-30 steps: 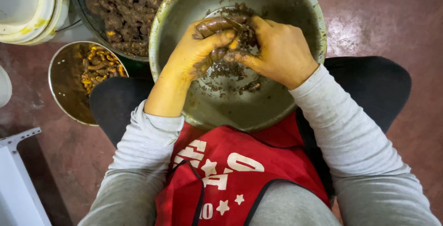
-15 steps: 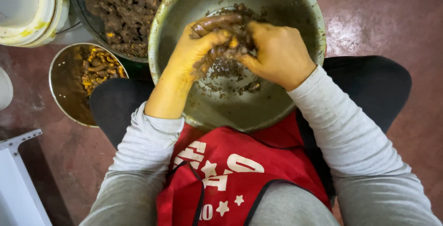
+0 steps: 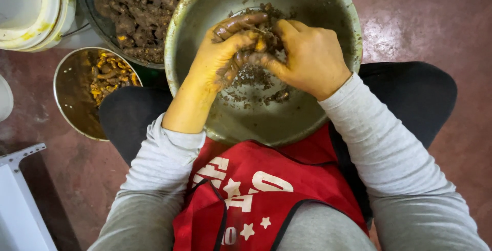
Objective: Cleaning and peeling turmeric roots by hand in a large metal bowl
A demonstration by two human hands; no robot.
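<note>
In the head view: one camera looks straight down at a seated person's lap, red apron [image 3: 256,189] and dark trousers over a reddish floor [image 3: 435,20].
Left hand: the left hand [image 3: 218,58], stained yellow, has its fingers curled about a muddy brown root [image 3: 241,24], gripping it.
Right hand: the right hand [image 3: 310,56] is closed too, thumb and fingers pinching the same clump of root from the other side; the two hands touch.
Where the root is: inside the large steel bowl [image 3: 328,112] on the lap, held above a scatter of dark peel scraps [image 3: 256,79] on the bowl's bottom.
Edges: the bowl's near rim lies against the apron; its far rim is cut by the top of the frame, and its left rim overlaps a dark tub [image 3: 97,23].
Open room: bare floor lies to the right of the bowl and knee; the left side is crowded.
Count of vessels: four, namely the large bowl, the tub heaped with unpeeled roots [image 3: 138,5], a small steel bowl [image 3: 72,102] of yellow peeled pieces [image 3: 110,76], and a white bucket [image 3: 36,10] at the top left corner.
Other edges: a white frame [image 3: 18,199] crosses the lower left corner.
</note>
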